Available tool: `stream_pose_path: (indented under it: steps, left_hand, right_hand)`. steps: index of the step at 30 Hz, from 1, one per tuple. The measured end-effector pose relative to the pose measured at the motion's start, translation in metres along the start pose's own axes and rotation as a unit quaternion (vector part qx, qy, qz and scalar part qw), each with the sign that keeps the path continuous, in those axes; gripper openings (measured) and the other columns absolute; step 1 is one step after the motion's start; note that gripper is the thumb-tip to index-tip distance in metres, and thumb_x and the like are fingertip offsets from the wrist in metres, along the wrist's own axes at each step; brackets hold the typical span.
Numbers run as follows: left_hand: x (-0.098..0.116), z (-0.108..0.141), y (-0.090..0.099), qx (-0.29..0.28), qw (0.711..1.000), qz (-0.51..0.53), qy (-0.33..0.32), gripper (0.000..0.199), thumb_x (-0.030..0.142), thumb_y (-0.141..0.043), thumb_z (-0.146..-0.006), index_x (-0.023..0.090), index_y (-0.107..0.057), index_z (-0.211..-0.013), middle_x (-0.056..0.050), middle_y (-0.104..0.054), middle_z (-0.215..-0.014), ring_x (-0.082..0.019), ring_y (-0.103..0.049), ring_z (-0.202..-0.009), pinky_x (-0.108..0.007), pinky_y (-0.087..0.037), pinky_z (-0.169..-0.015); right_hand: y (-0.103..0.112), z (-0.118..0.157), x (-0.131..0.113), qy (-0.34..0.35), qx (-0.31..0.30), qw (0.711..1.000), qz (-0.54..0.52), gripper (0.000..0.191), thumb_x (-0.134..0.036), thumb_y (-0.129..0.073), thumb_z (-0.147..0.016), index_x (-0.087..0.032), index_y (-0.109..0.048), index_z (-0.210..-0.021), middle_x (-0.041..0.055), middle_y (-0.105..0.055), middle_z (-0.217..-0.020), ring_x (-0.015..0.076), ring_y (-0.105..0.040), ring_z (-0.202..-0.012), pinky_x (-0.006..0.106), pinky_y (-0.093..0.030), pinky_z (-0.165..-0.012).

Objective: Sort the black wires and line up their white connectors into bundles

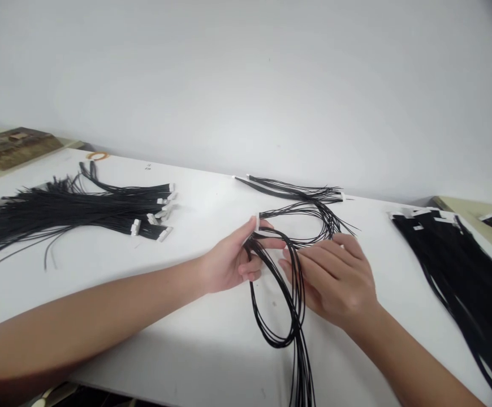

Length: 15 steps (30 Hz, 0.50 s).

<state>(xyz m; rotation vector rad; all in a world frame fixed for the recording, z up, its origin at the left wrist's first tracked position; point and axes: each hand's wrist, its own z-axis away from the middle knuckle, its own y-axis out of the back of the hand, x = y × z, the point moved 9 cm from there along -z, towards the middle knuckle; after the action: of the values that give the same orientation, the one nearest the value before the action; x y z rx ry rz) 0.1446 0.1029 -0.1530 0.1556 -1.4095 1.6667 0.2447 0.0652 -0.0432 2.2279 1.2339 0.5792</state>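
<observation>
My left hand (237, 254) grips a black wire harness (277, 277) close to its white connector (257, 223), the thumb lying by the connector. From there the wires loop down, and a bunch of them hangs past the table's front edge. My right hand (335, 277) is beside the loop with its fingers curled together near the black wires. Whatever lies between those fingertips is too small or hidden to make out. Behind the hands, more black wires (322, 217) curve across the white table.
A big pile of black wire harnesses (72, 209) with white connectors lies at the left. Another black bundle (462, 271) covers the right side. Further harnesses (288, 189) rest near the wall. An orange ring (97, 155) and a brown board (17, 148) sit at the back left.
</observation>
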Motion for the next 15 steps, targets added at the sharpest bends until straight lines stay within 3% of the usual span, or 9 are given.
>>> stream_pose_path:
  steps: [4, 8, 11, 15]
  left_hand:
    - [0.001, 0.000, 0.001, -0.003, 1.000, 0.003, -0.007, 0.028, 0.051, -0.044, -0.086, 0.026, -0.049, -0.097, 0.002, -0.066, -0.089, 0.001, -0.036, -0.030, -0.016, -0.028, -0.036]
    - [0.001, 0.000, -0.003, -0.016, 1.000, 0.003, -0.006, 0.029, 0.052, -0.041, -0.087, 0.024, -0.050, -0.095, 0.003, -0.065, -0.088, 0.001, -0.035, -0.029, -0.016, -0.028, -0.036]
    - [0.001, 0.000, -0.004, -0.022, 1.000, 0.002, -0.003, 0.030, 0.052, -0.040, -0.087, 0.024, -0.049, -0.093, 0.004, -0.064, -0.085, 0.001, -0.034, -0.029, -0.016, -0.028, -0.036]
    - [0.000, 0.000, -0.006, -0.035, 0.999, -0.012, 0.005, 0.032, 0.055, -0.037, -0.087, 0.026, -0.048, -0.095, 0.004, -0.062, -0.080, 0.000, -0.034, -0.030, -0.017, -0.029, -0.037]
  right_hand:
    - [-0.015, 0.002, -0.009, 0.022, -0.058, 0.994, -0.086, 0.016, -0.017, -0.066, -0.076, -0.014, -0.060, -0.091, -0.0006, -0.058, -0.061, 0.0108, -0.048, -0.054, 0.027, -0.036, -0.054]
    - [-0.033, 0.012, -0.001, -0.077, -0.104, 0.972, -0.197, 0.020, -0.015, -0.057, -0.083, -0.013, -0.060, -0.103, 0.0012, -0.060, -0.067, 0.0108, -0.052, -0.059, 0.024, -0.042, -0.056]
    - [-0.047, 0.021, 0.009, -0.201, -0.144, 0.917, -0.314, 0.021, -0.017, -0.051, -0.087, -0.018, -0.060, -0.106, 0.0007, -0.060, -0.072, 0.0087, -0.050, -0.057, 0.021, -0.042, -0.053]
    - [-0.063, 0.032, 0.017, -0.342, -0.189, 0.821, -0.416, 0.016, -0.028, -0.047, -0.089, -0.019, -0.061, -0.088, 0.0005, -0.058, -0.070, 0.0092, -0.047, -0.056, 0.021, -0.038, -0.049]
